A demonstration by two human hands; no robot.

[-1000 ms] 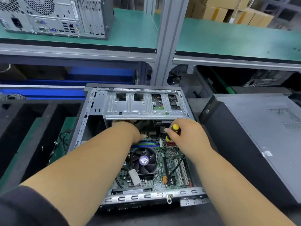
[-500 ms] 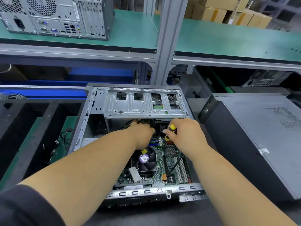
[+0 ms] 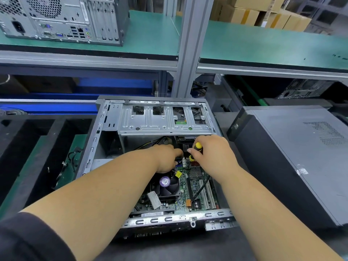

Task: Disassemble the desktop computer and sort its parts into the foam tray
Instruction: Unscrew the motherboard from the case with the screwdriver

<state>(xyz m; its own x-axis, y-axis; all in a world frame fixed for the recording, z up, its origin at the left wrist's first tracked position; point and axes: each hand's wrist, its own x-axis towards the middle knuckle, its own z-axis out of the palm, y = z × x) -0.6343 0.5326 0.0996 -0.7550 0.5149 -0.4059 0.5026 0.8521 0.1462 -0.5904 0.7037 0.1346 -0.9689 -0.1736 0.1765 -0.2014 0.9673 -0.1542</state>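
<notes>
The open desktop case (image 3: 105, 140) lies flat in front of me, with the motherboard (image 3: 195, 187) and the CPU fan (image 3: 165, 183) showing. My left hand (image 3: 165, 159) reaches in over the fan, its fingers curled down and pinching a blue connector (image 3: 176, 163) at the board's far edge. A loose yellow connector (image 3: 178, 173) hangs just below that hand. My right hand (image 3: 212, 155) grips a yellow and black screwdriver (image 3: 196, 147) upright beside the left fingertips. The black foam tray (image 3: 22, 147) is to the left and holds a green board (image 3: 75, 157) with cables.
The metal drive cage (image 3: 162, 121) spans the far end of the case above both hands. A closed dark computer case (image 3: 301, 157) lies close on the right. Another tower (image 3: 62, 17) stands on the green shelf, and a grey upright post (image 3: 190, 46) rises behind the case.
My left hand has drawn back from under the drive cage toward the fan and shifted right, and the yellow connector has come into sight. The right hand with the screwdriver has barely moved.
</notes>
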